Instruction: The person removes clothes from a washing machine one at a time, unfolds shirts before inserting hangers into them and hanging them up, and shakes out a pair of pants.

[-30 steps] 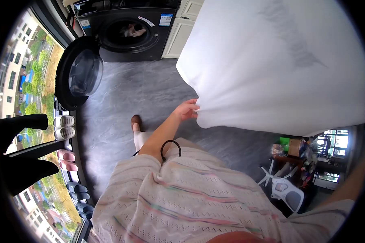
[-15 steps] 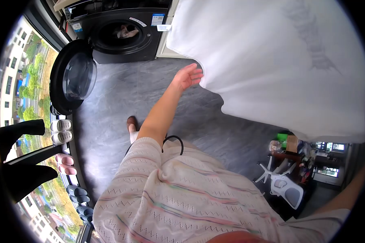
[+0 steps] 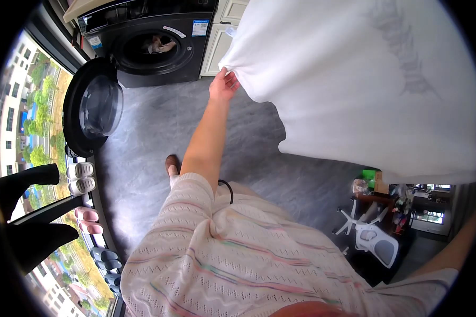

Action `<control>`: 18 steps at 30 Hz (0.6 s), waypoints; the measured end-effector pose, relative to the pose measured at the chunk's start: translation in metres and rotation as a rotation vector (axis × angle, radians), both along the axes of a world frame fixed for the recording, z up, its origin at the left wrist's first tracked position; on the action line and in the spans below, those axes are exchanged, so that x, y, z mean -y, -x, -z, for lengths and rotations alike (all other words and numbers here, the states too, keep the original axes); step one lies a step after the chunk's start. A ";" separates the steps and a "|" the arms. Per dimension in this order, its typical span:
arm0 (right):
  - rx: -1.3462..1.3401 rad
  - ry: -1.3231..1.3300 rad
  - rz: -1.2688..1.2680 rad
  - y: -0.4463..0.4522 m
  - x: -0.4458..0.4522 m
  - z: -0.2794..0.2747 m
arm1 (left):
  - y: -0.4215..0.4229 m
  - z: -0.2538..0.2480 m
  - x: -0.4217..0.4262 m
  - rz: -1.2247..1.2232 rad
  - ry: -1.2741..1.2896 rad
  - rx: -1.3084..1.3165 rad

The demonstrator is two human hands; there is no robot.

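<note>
A large white garment point(image 3: 333, 90) with a faint grey print hangs across the upper right, seeming to be a T-shirt, with a small label point(image 3: 230, 32) on its edge. My left hand point(image 3: 224, 86) reaches up to its left edge and pinches the cloth between thumb and fingers, pulling it into creases. My right forearm point(image 3: 449, 253) shows only at the right border; its hand is out of sight. Beyond the garment stands a black washing machine point(image 3: 195, 58) with its round door point(image 3: 71, 105) swung wide and some laundry point(image 3: 158, 46) in the drum.
Slippers, including a white pair point(image 3: 81, 178) and a pink pair point(image 3: 90, 220), line the window on the left. Dark cloth pieces point(image 3: 31, 185) hang there. White cabinets point(image 3: 217, 47) adjoin the washer. A white chair point(image 3: 373, 243) and a cluttered desk point(image 3: 386, 203) are at lower right.
My left hand has moved up and slightly left along the garment's edge, and its spread fingers have closed on the cloth. That edge is now drawn out to the left.
</note>
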State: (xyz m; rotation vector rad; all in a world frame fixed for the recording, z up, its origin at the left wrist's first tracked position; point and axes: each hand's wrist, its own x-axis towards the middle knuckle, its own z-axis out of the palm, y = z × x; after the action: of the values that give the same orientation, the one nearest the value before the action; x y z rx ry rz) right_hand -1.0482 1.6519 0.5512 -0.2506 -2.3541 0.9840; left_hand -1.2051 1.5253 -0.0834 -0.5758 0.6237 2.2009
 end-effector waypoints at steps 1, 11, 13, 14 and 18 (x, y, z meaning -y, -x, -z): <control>-0.002 0.001 0.003 -0.001 0.000 -0.002 | 0.003 0.000 0.002 -0.042 0.030 0.005; -0.108 -0.061 0.169 -0.026 0.020 -0.058 | 0.009 0.046 0.073 0.544 0.753 -0.407; 0.183 0.156 0.015 -0.031 0.019 -0.072 | 0.049 0.017 0.081 0.293 0.615 -0.529; 0.110 0.203 -0.075 -0.034 0.012 -0.058 | 0.068 -0.030 0.090 0.176 0.546 -0.601; 0.005 0.014 -0.045 -0.037 -0.001 -0.002 | 0.091 -0.221 0.104 -0.022 0.318 -1.064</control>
State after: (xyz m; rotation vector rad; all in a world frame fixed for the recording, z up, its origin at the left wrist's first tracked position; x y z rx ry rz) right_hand -1.0111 1.6525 0.5535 -0.2058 -2.3673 1.0229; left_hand -1.2959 1.4209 0.1375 0.5255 1.5112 2.3280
